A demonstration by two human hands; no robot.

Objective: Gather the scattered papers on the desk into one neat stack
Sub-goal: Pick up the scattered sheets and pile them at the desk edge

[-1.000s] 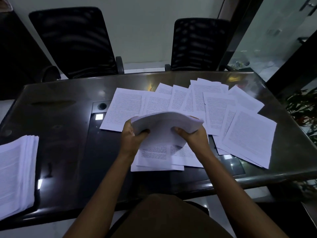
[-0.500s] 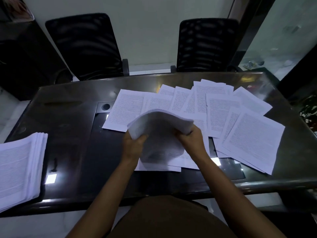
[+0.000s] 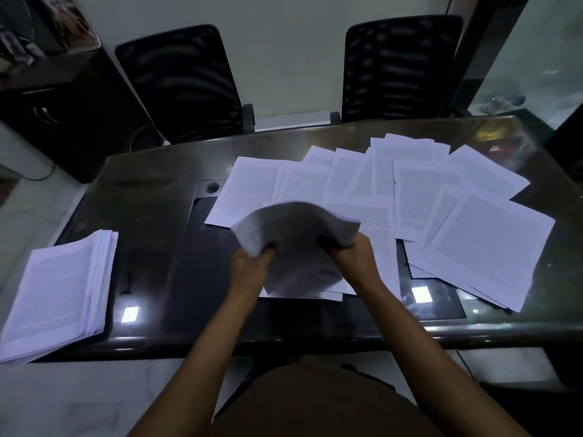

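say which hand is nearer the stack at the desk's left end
Left. The left hand is right of the stack, apart from it; the right hand is farther right.

The held sheaf [image 3: 293, 234] is motion-blurred, and the left stack [image 3: 60, 288] runs off the edge.

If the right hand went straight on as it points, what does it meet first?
Probably the loose white printed sheets just beyond the right hand and its bowed paper bundle; height unclear.

Bare hands [image 3: 249, 272], brown garment [image 3: 315, 405]
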